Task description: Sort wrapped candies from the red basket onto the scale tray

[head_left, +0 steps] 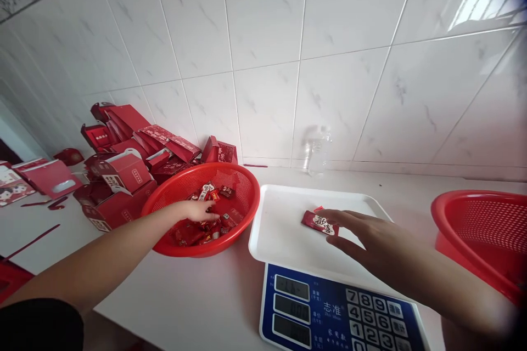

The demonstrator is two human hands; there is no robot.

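My left hand [200, 211] reaches into a red perforated basket [242, 222]; its fingers are apart, just over a mix of small wrapped sweets [233, 216]. Some of its fingertips are hidden. On the white tray [280, 230] of a scale lies a red packet [315, 222] with large white characters. My right hand [366, 233] hovers at that packet's right end, thumb on the near side and fingers on the far side, spread apart. Whether the fingertips touch the packet I cannot tell. A bit of another red wrapper shows behind it.
The scale's blue keypad and display panel [329, 312] faces me. A second red basket [461, 219] stands at the right. Red cardboard boxes [127, 170] are heaped at the left. A clear plastic bottle [319, 153] stands by the tiled wall [267, 109].
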